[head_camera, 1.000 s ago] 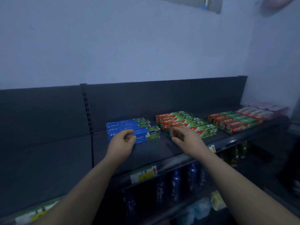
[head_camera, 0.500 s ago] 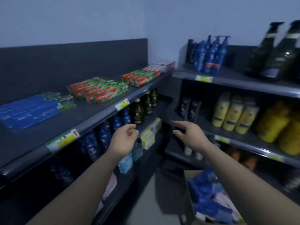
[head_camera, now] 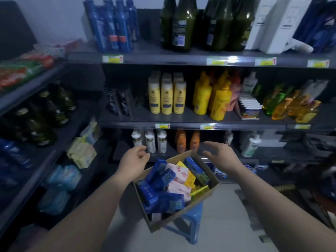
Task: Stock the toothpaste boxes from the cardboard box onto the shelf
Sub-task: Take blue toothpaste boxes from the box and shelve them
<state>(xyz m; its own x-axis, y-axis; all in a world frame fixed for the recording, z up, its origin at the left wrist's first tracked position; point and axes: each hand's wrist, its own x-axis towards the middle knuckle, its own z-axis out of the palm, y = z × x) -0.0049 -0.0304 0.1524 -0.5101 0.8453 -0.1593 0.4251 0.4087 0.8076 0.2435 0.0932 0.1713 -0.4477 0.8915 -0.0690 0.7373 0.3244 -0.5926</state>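
Toothpaste boxes (head_camera: 148,192), blue, lay jumbled in the cardboard box (head_camera: 181,214), just below both empty hands. The left hand (head_camera: 133,160), loosely curled, was nearer them, and the right hand (head_camera: 221,157) was spread wide. Their long axes pointed various ways. The cardboard box sat on a blue stool (head_camera: 191,221). Printing was unreadable.

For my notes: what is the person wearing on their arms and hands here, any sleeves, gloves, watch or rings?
Nothing shows. The left hand and right hand are ungloved, both forearms bare to the frame edge: no sleeve, watch, bracelet or ring visible in this dim view.
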